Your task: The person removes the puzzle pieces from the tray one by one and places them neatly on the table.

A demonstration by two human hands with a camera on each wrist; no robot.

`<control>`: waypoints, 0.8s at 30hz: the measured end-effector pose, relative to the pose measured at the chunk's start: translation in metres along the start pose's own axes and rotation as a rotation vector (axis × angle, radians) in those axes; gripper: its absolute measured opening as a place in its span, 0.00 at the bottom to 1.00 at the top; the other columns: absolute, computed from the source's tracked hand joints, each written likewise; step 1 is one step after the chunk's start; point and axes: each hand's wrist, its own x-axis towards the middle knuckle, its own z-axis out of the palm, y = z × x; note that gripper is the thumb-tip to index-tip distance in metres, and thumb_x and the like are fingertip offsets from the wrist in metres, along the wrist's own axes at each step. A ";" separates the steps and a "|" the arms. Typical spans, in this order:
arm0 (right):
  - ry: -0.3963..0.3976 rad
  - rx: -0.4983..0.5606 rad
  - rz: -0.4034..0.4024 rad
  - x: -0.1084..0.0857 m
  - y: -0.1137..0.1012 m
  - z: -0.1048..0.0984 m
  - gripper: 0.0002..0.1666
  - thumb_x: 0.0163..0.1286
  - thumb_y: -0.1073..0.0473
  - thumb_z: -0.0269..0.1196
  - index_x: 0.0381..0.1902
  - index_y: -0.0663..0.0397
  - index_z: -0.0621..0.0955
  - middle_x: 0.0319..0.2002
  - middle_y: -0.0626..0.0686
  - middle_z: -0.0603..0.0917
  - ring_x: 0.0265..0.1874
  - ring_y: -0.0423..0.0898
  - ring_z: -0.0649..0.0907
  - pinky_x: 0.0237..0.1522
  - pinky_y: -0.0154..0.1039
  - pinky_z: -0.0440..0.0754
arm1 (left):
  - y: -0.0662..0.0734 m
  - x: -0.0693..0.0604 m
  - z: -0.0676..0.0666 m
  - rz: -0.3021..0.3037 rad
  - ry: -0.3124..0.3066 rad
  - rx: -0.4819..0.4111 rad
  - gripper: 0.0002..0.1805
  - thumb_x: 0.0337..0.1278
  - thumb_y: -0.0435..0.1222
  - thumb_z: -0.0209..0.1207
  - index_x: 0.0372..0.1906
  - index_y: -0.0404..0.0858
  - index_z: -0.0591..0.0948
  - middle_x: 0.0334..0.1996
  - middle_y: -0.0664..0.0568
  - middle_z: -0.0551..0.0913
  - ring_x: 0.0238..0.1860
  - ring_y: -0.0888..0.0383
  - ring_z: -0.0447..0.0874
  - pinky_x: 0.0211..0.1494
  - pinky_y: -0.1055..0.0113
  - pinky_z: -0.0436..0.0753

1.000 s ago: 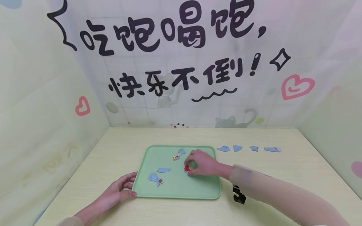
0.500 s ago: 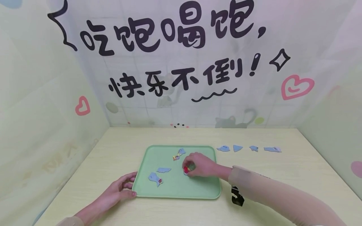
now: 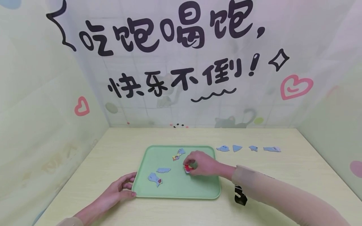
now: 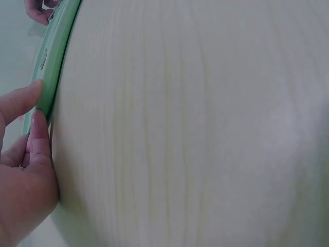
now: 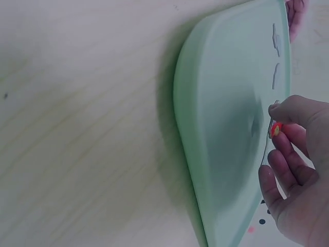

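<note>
A light green tray [image 3: 176, 197] lies on the table, and my left hand [image 3: 118, 191] holds its near left corner. In the left wrist view, thumb and fingers of the left hand [image 4: 28, 170] are at the tray's edge [image 4: 64, 38]. Over the right half of the tray, my right hand [image 3: 205, 164] pinches a small red piece [image 3: 187, 168], partly hidden by the fingers. The red piece [image 5: 276, 128] also shows by the right hand [image 5: 308, 159] in the right wrist view. Left of it lie blue pieces [image 3: 163, 170] [image 3: 154, 178] and a blue-and-yellow one [image 3: 178, 154].
Several blue pieces lie in a row on the table behind the tray's right side, among them a triangular one [image 3: 237, 148] and a long one [image 3: 272, 149]. A patterned cloth wall [image 3: 169, 113] stands behind the table. A black shape [image 3: 240, 195] shows beneath the right sleeve.
The right hand has shifted slightly, first left and then a little back right, with the red piece. The left hand and the tray have stayed in place.
</note>
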 end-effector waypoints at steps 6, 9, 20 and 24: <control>0.006 0.005 -0.022 -0.005 0.005 -0.007 0.18 0.59 0.58 0.71 0.48 0.47 0.85 0.44 0.43 0.85 0.46 0.42 0.81 0.52 0.40 0.78 | 0.001 0.000 0.000 -0.023 0.008 0.010 0.46 0.52 0.33 0.66 0.75 0.32 0.56 0.63 0.38 0.68 0.50 0.61 0.74 0.51 0.75 0.75; 0.011 0.009 -0.020 -0.007 0.009 -0.009 0.18 0.59 0.58 0.71 0.49 0.47 0.85 0.44 0.42 0.86 0.46 0.41 0.82 0.51 0.40 0.79 | 0.001 0.000 0.000 -0.042 0.011 0.004 0.47 0.52 0.34 0.67 0.75 0.33 0.57 0.63 0.39 0.68 0.49 0.61 0.75 0.51 0.75 0.76; 0.046 0.020 -0.017 -0.020 0.019 -0.019 0.18 0.60 0.59 0.70 0.49 0.48 0.85 0.43 0.41 0.85 0.46 0.43 0.81 0.50 0.41 0.80 | 0.000 0.000 0.000 -0.034 0.022 0.015 0.47 0.51 0.33 0.67 0.75 0.33 0.58 0.62 0.39 0.69 0.49 0.61 0.75 0.50 0.75 0.76; 0.064 0.045 -0.024 -0.025 0.024 -0.024 0.18 0.60 0.61 0.70 0.49 0.50 0.86 0.43 0.42 0.85 0.46 0.46 0.82 0.50 0.43 0.81 | 0.000 0.001 0.000 -0.024 0.021 0.018 0.47 0.51 0.33 0.66 0.75 0.32 0.57 0.62 0.38 0.69 0.49 0.61 0.75 0.50 0.75 0.76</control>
